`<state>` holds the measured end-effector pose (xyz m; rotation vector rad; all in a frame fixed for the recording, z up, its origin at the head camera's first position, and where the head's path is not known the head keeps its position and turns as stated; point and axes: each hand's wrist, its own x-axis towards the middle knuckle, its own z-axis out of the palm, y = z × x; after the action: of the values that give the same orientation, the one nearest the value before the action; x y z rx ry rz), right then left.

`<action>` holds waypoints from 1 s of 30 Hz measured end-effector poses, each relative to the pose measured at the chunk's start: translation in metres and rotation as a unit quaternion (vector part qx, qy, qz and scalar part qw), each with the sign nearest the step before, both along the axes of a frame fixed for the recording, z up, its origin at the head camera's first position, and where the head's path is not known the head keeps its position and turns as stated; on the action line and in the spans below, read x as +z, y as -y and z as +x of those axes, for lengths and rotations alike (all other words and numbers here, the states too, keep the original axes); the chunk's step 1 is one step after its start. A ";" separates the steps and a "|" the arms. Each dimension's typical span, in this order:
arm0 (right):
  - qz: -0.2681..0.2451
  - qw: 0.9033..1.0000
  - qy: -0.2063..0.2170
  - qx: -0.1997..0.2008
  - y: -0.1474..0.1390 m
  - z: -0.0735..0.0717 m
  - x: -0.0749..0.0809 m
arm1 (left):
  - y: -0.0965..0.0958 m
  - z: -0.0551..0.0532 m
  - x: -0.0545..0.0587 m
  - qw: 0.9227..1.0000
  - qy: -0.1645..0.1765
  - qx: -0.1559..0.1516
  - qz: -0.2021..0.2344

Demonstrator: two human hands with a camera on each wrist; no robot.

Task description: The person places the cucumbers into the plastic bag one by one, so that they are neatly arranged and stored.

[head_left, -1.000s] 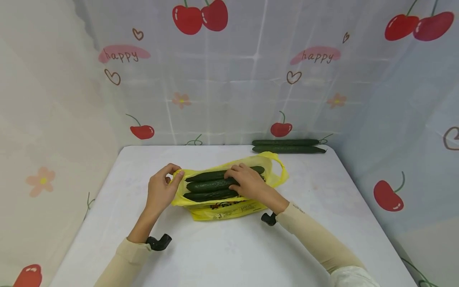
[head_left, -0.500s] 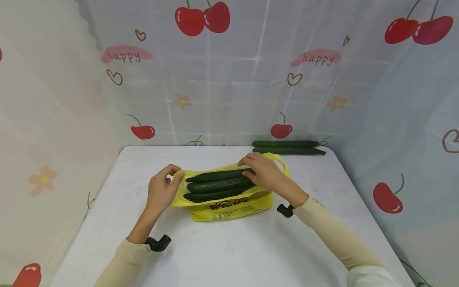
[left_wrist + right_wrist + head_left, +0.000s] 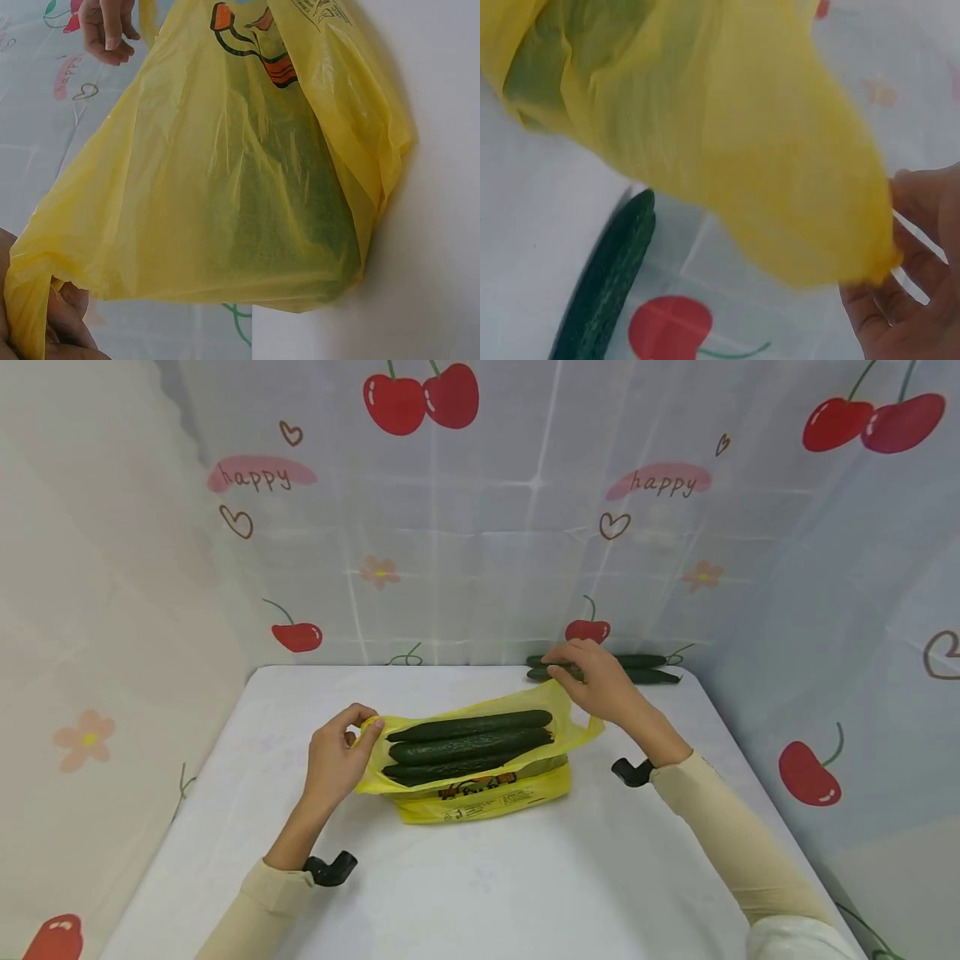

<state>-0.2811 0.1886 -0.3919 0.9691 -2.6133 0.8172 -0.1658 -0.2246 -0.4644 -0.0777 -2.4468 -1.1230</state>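
Note:
In the head view, a yellow plastic bag point(image 3: 480, 804) lies on the white table with its mouth spread. Inside are three dark green cucumbers point(image 3: 472, 745) side by side, seen only dimly through the film in the left wrist view. My left hand point(image 3: 341, 756) pinches the left edge of the bag's mouth. Beyond the bag's right end, my right hand point(image 3: 596, 683) is above two more cucumbers point(image 3: 648, 677), partly covering them. Its fingers are loosely bent beside the bag's right handle; the right wrist view does not settle whether they touch the plastic.
The two cucumbers lie along the table's point(image 3: 480, 885) back edge, against a hanging cloth point(image 3: 480, 552) printed with cherries. Cloth also closes off the left and right sides. Each wrist wears a black camera mount point(image 3: 332, 868).
My right hand has left the cucumbers in the bag and moved right and back, past the bag's rim, to the cucumbers behind. My left hand stays at the bag's left edge.

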 end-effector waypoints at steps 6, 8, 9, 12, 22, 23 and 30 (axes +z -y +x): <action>-0.069 0.990 0.103 -0.059 -0.038 -0.022 -0.009 | -0.003 -0.004 0.000 1.000 0.003 -0.007 0.003; -0.066 0.988 0.113 -0.084 -0.050 -0.030 -0.019 | -0.004 -0.005 0.000 1.000 0.002 -0.009 0.003; -0.065 0.986 0.118 -0.095 -0.055 -0.034 -0.024 | -0.004 -0.005 -0.001 1.000 0.001 -0.009 0.003; -0.068 0.981 0.137 -0.121 -0.068 -0.047 -0.043 | -0.004 -0.003 -0.001 1.000 -0.001 -0.009 0.007; 0.021 0.965 0.175 -0.196 -0.099 -0.070 -0.099 | -0.003 0.004 -0.004 1.000 0.006 0.001 0.012; 0.031 0.963 0.175 -0.202 -0.102 -0.071 -0.102 | -0.003 0.004 -0.004 1.000 0.008 0.000 0.011; 0.119 0.954 0.156 -0.228 -0.114 -0.076 -0.118 | -0.006 0.005 -0.002 1.000 0.014 0.008 0.006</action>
<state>-0.3568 0.3030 -0.5102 0.2607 -3.0807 0.5809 -0.1607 -0.2187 -0.4663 -0.0388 -2.4613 -1.1393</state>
